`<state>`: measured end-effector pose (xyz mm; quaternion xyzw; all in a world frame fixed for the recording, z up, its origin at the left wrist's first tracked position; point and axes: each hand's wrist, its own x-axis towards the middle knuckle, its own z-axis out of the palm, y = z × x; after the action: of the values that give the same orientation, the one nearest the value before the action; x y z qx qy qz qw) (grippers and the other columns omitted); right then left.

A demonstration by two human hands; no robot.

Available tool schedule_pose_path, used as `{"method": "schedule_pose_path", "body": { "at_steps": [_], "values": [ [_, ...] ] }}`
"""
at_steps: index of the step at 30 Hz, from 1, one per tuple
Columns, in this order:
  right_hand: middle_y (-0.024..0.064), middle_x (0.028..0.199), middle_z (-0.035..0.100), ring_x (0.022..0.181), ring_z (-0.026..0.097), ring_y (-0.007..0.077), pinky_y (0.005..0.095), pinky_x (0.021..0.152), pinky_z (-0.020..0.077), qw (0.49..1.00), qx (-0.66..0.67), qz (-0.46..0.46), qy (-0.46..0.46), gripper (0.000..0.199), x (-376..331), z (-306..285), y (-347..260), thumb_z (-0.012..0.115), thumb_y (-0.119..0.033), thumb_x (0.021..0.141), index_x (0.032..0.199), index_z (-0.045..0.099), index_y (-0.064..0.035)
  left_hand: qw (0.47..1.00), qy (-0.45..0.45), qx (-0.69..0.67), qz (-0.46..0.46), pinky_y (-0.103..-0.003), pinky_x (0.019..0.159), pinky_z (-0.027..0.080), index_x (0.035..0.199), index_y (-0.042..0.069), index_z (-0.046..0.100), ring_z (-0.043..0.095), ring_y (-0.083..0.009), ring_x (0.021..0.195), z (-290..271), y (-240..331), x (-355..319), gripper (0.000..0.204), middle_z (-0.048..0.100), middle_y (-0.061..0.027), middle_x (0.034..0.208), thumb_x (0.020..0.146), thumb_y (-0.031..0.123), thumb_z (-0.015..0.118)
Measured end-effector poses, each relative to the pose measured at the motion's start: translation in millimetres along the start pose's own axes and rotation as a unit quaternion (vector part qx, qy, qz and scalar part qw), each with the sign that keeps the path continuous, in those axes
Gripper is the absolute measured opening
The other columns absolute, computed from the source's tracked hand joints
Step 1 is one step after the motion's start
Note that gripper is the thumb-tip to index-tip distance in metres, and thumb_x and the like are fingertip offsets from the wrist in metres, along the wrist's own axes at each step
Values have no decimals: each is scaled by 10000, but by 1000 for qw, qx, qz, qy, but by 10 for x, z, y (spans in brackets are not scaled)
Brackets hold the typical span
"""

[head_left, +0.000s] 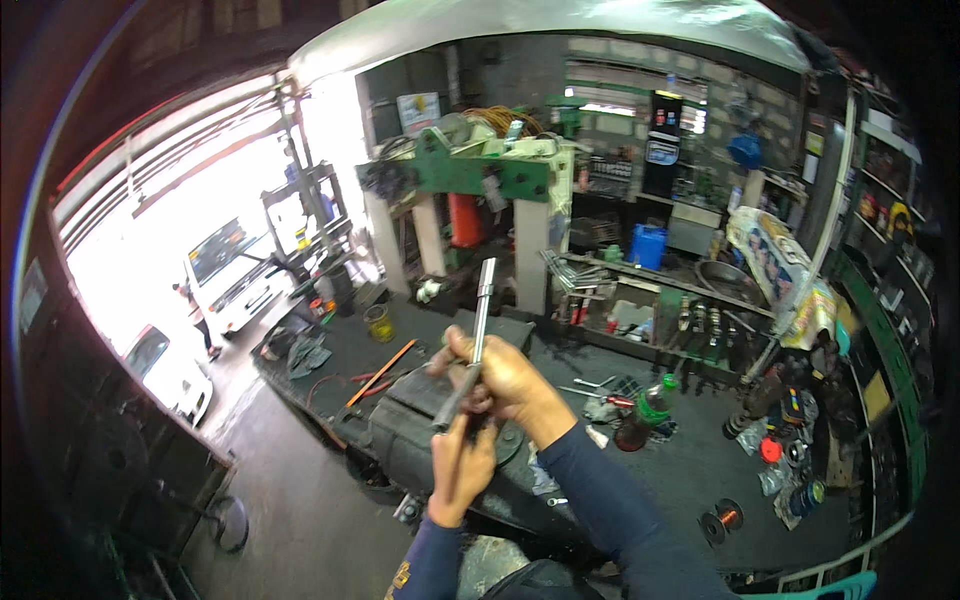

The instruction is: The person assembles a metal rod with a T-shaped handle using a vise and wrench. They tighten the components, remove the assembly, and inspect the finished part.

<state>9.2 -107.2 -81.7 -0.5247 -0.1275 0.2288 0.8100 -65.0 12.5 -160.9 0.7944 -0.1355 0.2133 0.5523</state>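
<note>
My right hand point(518, 385) is closed round the middle of a socket wrench point(483, 318), raised above the bench. Its shiny socket end points up and away from me. Lower down, my left hand point(465, 470) has its fingers at the darker handle end of the same tool, close under the right hand. The fingers partly cover the joint between handle and shaft. Below the hands stands a bulky dark metal block point(395, 425), which looks like a bench vise. Left of it lie an orange stick point(380, 372) and red-handled pliers point(372, 390).
Right of my arms lie a red-handled screwdriver point(618, 402), a green bottle point(655, 398) with dark contents and a copper wire spool point(722, 520). A yellow can point(379, 322) stands at the far left. Behind the bench rises a green press frame point(480, 178); wrenches point(575, 275) rest beside it.
</note>
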Motion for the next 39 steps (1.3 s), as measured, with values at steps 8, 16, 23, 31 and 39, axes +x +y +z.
{"method": "schedule_pose_path", "body": {
  "at_steps": [8, 16, 23, 31, 39],
  "values": [
    [237, 1248, 655, 1053, 704, 367, 441, 898, 558, 725, -406, -451, 326, 640, -550, 570, 596, 703, -40, 890, 1479, 462, 21, 990, 31, -131, 28, -329, 741, 564, 1211, -38, 684, 708, -152, 848, 38, -284, -39, 301, 754, -94, 964, 978, 150, 654],
    [-21, 575, 476, 458, 396, 62, 243, 435, 322, 994, 50, -2, -93, 635, 42, -109, -38, 466, -542, 1084, 1035, 670, 58, 997, 39, -44, 50, -358, 882, 537, 1211, -77, 642, 707, -210, 960, 82, 50, 7, 332, 743, -216, 1032, 898, 26, 681],
    [94, 989, 680, 877, 670, 152, 294, 761, 565, 910, -74, -344, 220, 352, -412, 509, 410, 532, -235, 1101, 1298, 630, 39, 997, 20, -77, -5, -299, 828, 549, 1180, -56, 693, 699, -118, 931, -61, -60, 31, 296, 776, -182, 1006, 886, -32, 670],
    [-2, 516, 424, 417, 357, 113, 270, 436, 313, 987, 29, -32, -157, 627, 166, -103, -57, 427, -547, 1092, 964, 661, 21, 993, -90, -78, -19, -316, 866, 519, 1195, -57, 673, 649, -111, 941, -215, 37, 195, 321, 765, -129, 1044, 902, 53, 743],
    [152, 1123, 718, 1055, 693, 198, 330, 913, 575, 842, -205, -422, 266, 504, -509, 545, 542, 479, -376, 1115, 1344, 601, 56, 992, -82, -91, 12, -338, 841, 555, 1126, -45, 715, 722, -185, 930, -256, -62, 205, 267, 763, -204, 1006, 866, 14, 712]
  ]
}}
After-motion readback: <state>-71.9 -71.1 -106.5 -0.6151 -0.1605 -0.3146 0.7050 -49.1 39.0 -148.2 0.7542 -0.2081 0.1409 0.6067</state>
